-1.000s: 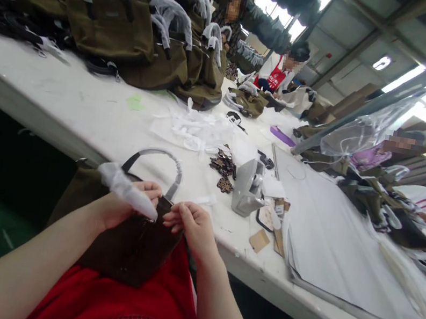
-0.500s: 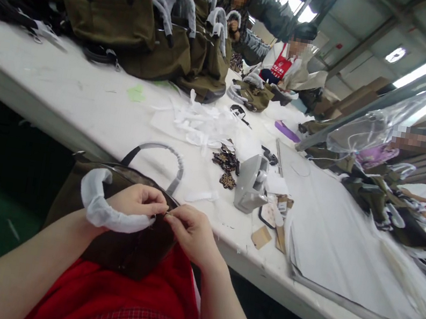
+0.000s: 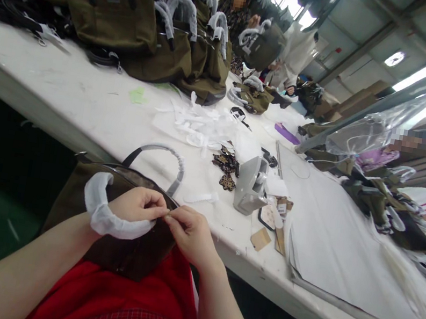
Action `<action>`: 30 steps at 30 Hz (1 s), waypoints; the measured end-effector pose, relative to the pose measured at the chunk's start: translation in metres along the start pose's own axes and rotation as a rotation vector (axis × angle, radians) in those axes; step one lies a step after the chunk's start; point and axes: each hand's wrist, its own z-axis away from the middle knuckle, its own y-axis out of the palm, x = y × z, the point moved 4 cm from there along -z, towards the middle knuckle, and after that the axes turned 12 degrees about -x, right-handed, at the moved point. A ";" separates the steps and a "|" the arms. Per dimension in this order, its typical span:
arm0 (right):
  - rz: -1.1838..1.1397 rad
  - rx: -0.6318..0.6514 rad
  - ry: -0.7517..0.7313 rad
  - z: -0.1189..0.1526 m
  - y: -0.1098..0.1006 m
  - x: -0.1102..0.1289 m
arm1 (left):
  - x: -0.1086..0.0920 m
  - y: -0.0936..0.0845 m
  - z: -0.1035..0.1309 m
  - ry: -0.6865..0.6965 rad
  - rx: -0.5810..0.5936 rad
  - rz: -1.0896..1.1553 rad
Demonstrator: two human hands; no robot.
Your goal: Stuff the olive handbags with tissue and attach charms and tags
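A dark olive handbag [image 3: 127, 254] rests against my lap and the table's front edge. One of its handles, wrapped in white paper [image 3: 97, 205], loops over my left wrist; the other handle [image 3: 163, 148] stands up on the table side. My left hand [image 3: 140, 204] is pinched at the bag's zipped top edge. My right hand [image 3: 189, 229] meets it there, thumb and fingers also pinched, the fingertips of both hands touching. Whatever small part lies between the fingertips is too small to make out.
On the white table [image 3: 91, 106] lie paper scraps [image 3: 203, 122], leopard-print charms [image 3: 227, 182], a grey tape dispenser [image 3: 251, 185] and cardboard tags [image 3: 261, 238]. Wrapped-handle olive bags [image 3: 110, 17] are piled at the back left. A metal post [image 3: 367, 117] rises at right. Other people work beyond.
My hands stay at the same spot on the bag, fingertips drawn slightly closer. In the background, a co-worker now has a bag raised, and white sheeting hides the person in the red apron.
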 end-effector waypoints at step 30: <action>0.136 -0.223 0.126 0.028 -0.002 -0.014 | 0.054 0.004 0.048 -0.080 -0.387 -0.077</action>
